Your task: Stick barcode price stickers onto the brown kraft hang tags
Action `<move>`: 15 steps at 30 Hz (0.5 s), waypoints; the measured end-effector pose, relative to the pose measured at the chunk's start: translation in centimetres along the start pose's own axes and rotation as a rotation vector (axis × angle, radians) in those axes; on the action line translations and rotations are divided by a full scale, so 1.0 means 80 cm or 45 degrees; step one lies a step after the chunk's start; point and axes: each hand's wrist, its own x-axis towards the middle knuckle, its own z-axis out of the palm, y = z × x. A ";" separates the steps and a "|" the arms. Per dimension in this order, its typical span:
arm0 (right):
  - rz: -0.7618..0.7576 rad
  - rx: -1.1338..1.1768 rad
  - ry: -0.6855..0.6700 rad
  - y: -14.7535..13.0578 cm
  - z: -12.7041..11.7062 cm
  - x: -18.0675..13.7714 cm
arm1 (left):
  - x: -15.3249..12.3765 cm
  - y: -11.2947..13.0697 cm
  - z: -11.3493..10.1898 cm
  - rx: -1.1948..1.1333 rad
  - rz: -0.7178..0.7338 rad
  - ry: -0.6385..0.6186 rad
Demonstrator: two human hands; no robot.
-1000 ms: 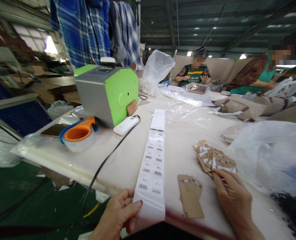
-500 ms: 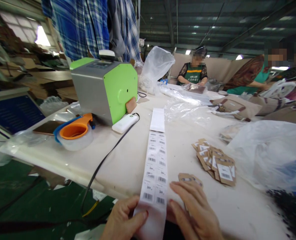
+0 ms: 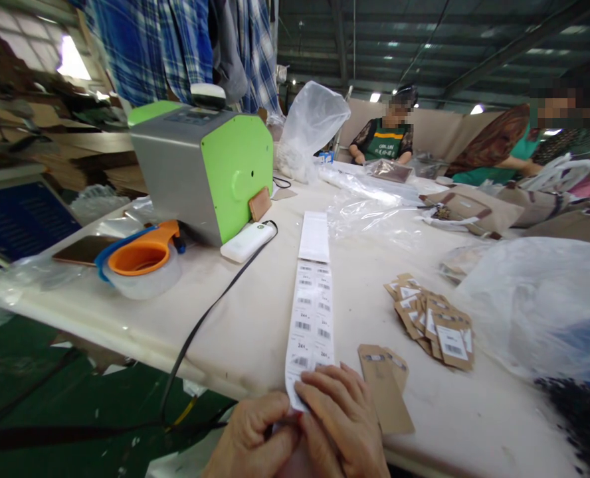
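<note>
A long strip of white barcode labels (image 3: 309, 317) runs along the table toward me, its near end at the front edge. My left hand (image 3: 252, 438) pinches that near end between thumb and fingers. Over the strip's lower right side lies my right hand (image 3: 339, 415), fingers bent and closed on the end beside the left; its thumb is hidden. Just right of it are a few brown cardboard tags (image 3: 387, 395), the top one without a visible label. Farther right is a loose pile of brown tags (image 3: 432, 322), several bearing white barcode labels.
On the left stand a green and grey machine (image 3: 205, 166), an orange tape dispenser (image 3: 140, 259) and a white power bank (image 3: 248, 242) with a black cord. Plastic bags (image 3: 534, 299) and beige handbags (image 3: 474, 206) lie right. Across the table a person (image 3: 387, 143) handles a wrapped item.
My right hand has moved left from beside the strip onto its end, uncovering the brown tags. My left hand keeps its pinch, and the strip's near end now bends up at the fingers.
</note>
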 end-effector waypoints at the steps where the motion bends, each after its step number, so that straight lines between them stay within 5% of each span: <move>1: 0.016 0.024 -0.016 0.001 -0.002 0.001 | 0.000 -0.001 0.000 0.019 0.014 0.008; 5: 0.124 0.209 0.013 0.001 -0.004 0.005 | -0.001 -0.005 -0.005 0.085 0.038 -0.008; 11: 0.587 0.376 0.408 -0.012 0.004 0.006 | -0.007 -0.020 -0.012 0.329 0.033 0.209; 13: 0.554 0.245 0.481 -0.012 -0.001 0.006 | -0.012 -0.022 -0.014 0.427 0.062 0.289; 15: 0.301 -0.002 0.490 -0.007 -0.011 0.006 | -0.021 -0.020 -0.017 0.546 0.134 0.430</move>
